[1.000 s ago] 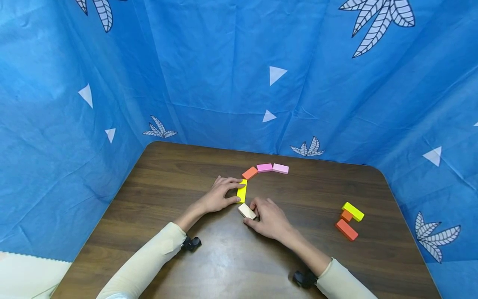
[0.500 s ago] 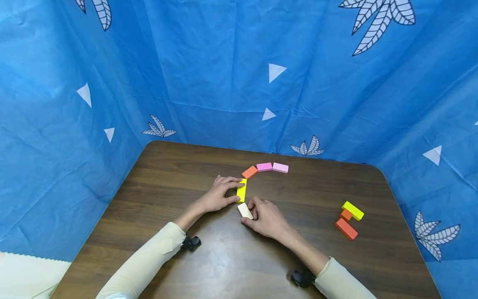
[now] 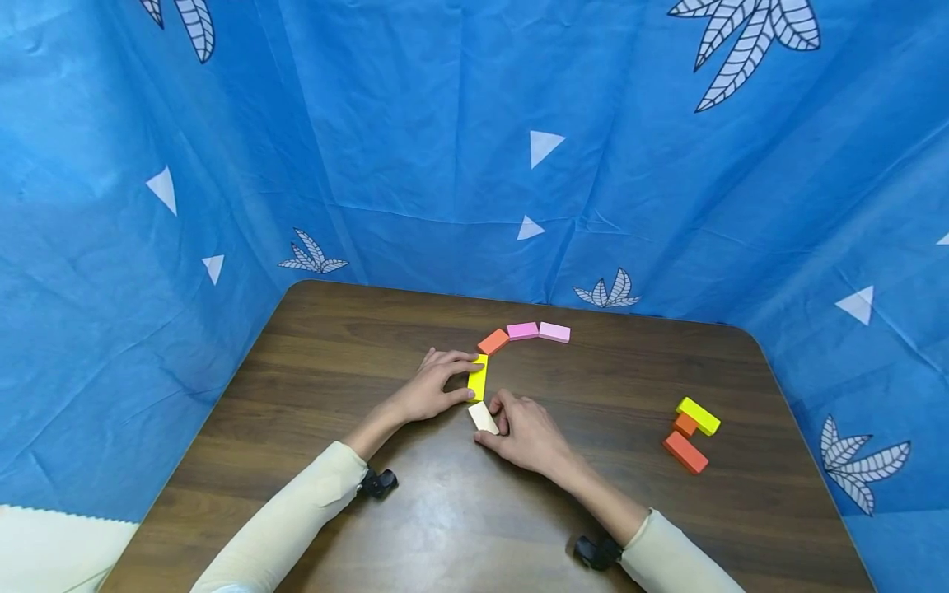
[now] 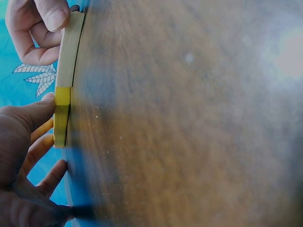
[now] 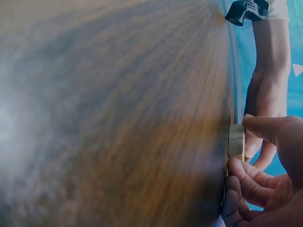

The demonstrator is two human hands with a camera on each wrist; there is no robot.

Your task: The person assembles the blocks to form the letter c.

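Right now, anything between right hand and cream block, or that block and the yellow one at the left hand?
Nothing visible. The right hand pinches the cream block, which appears to touch the yellow block at the left hand.

Makeshift recording booth, seemingly: blue leaf-print cloth (image 3: 415, 123) hung round wood-grain table (image 3: 445, 527), black wrist cameras (image 3: 381, 483)

Table (image 3: 385, 329) bore, toward twelve o'clock, two pink blocks (image 3: 522, 331), one orange block (image 3: 493, 341), one yellow block (image 3: 478, 383), one cream block (image 3: 483, 417); toward three o'clock, second yellow block (image 3: 698, 416), two more orange blocks (image 3: 685, 453) (eight altogether). Hands (image 3: 529, 432) numbered two.
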